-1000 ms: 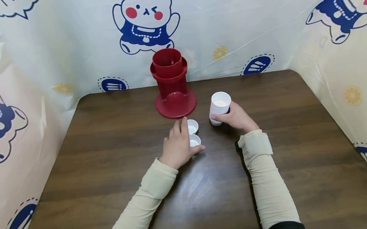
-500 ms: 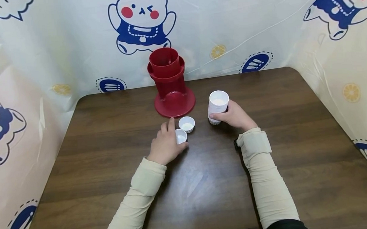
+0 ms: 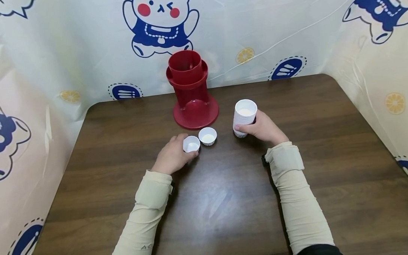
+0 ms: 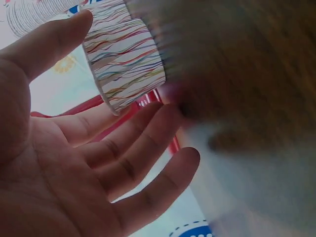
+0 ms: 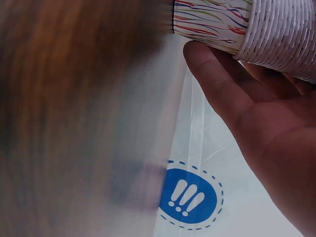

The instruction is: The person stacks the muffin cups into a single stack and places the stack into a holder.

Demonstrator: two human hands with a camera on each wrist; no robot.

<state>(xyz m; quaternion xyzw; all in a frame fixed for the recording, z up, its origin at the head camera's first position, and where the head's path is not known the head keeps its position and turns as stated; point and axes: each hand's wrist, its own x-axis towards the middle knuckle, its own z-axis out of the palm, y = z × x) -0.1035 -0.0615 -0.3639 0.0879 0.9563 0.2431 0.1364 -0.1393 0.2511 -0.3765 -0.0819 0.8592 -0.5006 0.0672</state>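
Note:
My left hand [image 3: 171, 155] curls around a small white paper cup [image 3: 191, 143] on the table, left of centre. In the left wrist view this cup [image 4: 129, 61] shows wavy coloured lines, with the thumb at its near side and the other fingers partly extended beyond it. A second paper cup [image 3: 208, 136] stands upright close to its right. My right hand [image 3: 264, 128] grips a tall stack of nested paper cups [image 3: 244, 115], thumb in front. The stacked rims [image 5: 284, 37] and patterned bottom cup show in the right wrist view, fingers along the side.
A dark red holder [image 3: 196, 112] with a round base and an open tube on top stands behind the two cups. The brown wooden table [image 3: 220, 217] meets a printed curtain [image 3: 271, 27] at its back and sides.
My left hand has shifted left with the nearer cup, which now sits left of the other. That other cup has moved slightly left. The right hand stays on the stack.

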